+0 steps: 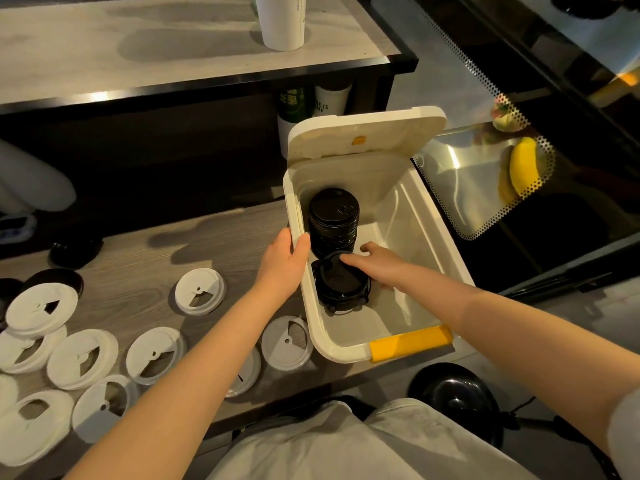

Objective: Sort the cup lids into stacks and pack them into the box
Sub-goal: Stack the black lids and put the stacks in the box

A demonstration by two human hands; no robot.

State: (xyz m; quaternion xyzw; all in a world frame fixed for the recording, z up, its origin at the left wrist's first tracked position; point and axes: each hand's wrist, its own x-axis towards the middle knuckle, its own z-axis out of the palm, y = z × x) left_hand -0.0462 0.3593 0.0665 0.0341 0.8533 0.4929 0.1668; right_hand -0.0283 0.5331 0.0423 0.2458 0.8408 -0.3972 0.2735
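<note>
box: cream box at the right end of the counter; box lid flipped up on the far side, yellow latch on the near rim.
far black stack: tall far black stack stands upright in the box's far-left corner.
near black stack: shorter near black stack sits just near of it against the left wall; cannot tell if the two touch.
right hand: right hand is inside the box, fingers curled over the top right edge of the near black stack, gripping it; looks like it is being seated on the box floor.
left hand: left hand grips the box's left rim, thumb hooked over to the inside, steadying it.
white lids: around ten white lids lie flat and loose on the counter left of the box; some overlap at the far left, none stacked.
loose black lids: a few loose black lids on the far left of the counter, count unclear.
done: black lids mostly stacked and in the box.
left: stack and pack all the white lids and pick up the stray black ones; the box's right half has room. Likely under halfway.
</note>
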